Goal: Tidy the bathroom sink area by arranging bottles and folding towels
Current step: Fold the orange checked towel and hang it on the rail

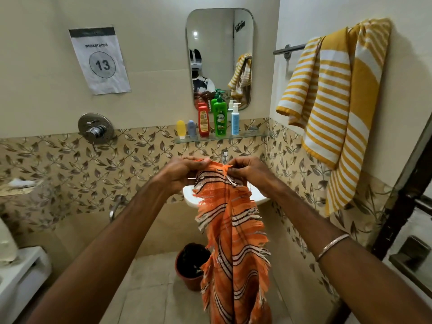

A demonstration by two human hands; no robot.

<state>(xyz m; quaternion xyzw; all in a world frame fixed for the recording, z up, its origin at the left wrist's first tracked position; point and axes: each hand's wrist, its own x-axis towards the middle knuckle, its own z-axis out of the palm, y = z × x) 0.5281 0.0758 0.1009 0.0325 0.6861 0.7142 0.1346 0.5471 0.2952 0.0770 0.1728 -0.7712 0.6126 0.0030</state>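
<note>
An orange towel (233,242) with black and white stripes and frayed edges hangs down in front of me over the white sink (258,195). My left hand (184,170) grips its top edge on the left, and my right hand (249,170) pinches the top edge on the right. Above the sink, a glass shelf (254,134) carries a row of bottles: a small yellow bottle (180,129), a small blue-grey bottle (191,128), a red bottle (203,120), a green pump bottle (220,118) and a white-and-blue pump bottle (235,120). A yellow striped towel (332,108) hangs on the rail at the right.
A mirror (219,43) hangs above the shelf. A brown bucket (190,265) stands on the tiled floor below the sink. A shower mixer (95,130) and spout (115,206) are on the left wall. A paper sign (100,60) reads workstation 13. A dark door frame (397,218) is at the right.
</note>
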